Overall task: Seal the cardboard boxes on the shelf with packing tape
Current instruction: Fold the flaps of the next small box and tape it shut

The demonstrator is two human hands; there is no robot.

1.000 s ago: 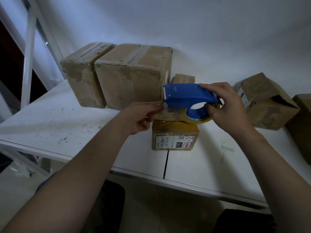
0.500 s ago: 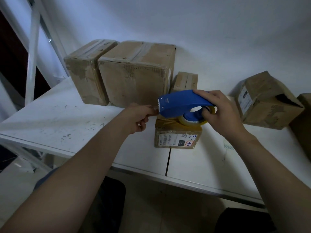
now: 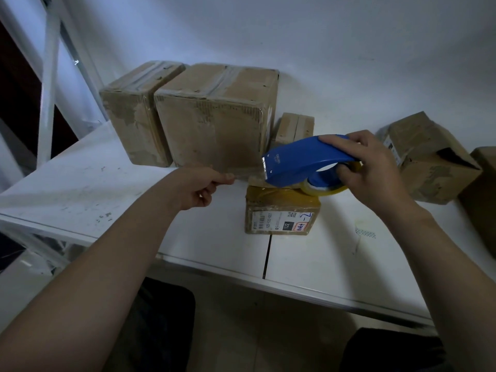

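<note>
My right hand point(image 3: 373, 167) grips a blue tape dispenser point(image 3: 300, 161) with a yellowish tape roll point(image 3: 324, 189), held just above a small cardboard box point(image 3: 281, 213) that bears a white label. My left hand point(image 3: 200, 186) pinches the free end of clear tape point(image 3: 248, 174), which stretches from the dispenser's toothed blade leftwards. The box stands near the front of the white shelf point(image 3: 112, 183).
Two big taped boxes point(image 3: 214, 116) point(image 3: 134, 111) stand at the back left against the wall, with a small box point(image 3: 295, 127) behind the dispenser. A dented box with a torn corner point(image 3: 429, 157) and another box point(image 3: 483, 200) sit at the right. A white shelf post point(image 3: 47, 84) rises at left.
My left hand has drawn the tape end away from the dispenser to the left, so a longer strip shows. The dispenser has sunk lower, closer to the small box.
</note>
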